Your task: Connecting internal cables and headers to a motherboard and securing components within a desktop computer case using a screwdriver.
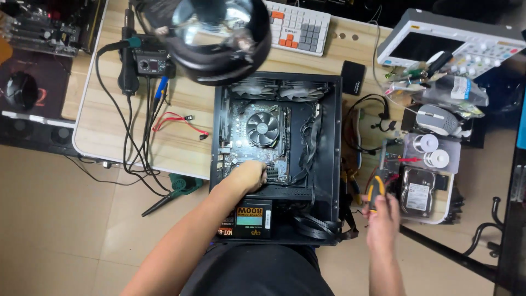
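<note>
An open black computer case [332, 137] lies flat on the wooden desk [109, 131], showing a motherboard [241, 126] with a round cooler fan [262, 127] and a black power supply [253, 219] at the near end. My left hand [247, 175] reaches into the case and rests on the near edge of the motherboard, fingers curled; I cannot see whether it holds anything. My right hand [381, 216] is outside the case on the right, closed around a screwdriver with a yellow and black handle [375, 189].
A lamp head [219, 33] hangs over the desk's far side. A keyboard [298, 27], an oscilloscope [455, 44], a soldering station [148, 63] with cables, a red cable [178, 123], a hard drive [417, 194], solder spools [430, 151] and a mouse [438, 119] lie around.
</note>
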